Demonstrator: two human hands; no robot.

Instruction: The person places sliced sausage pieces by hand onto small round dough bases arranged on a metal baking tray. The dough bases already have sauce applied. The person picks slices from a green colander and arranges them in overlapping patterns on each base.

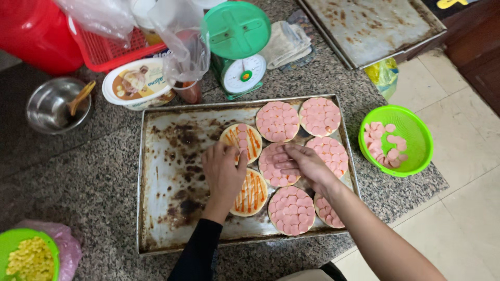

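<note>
A worn metal baking tray lies on the granite counter with several small round pizza bases on its right half. Most bases are covered with pink sausage slices, such as one near the front. Two bases show orange sauce stripes. My left hand rests between the two sauced bases, fingers bent over their edges. My right hand lies on the middle sausage-covered base, fingertips pressing slices. I cannot tell whether either hand pinches a slice.
A green bowl of sausage slices sits at the counter's right edge. Behind the tray stand a green kitchen scale, a tub, a steel bowl with a spoon, and a red basket. A green bowl of corn sits front left.
</note>
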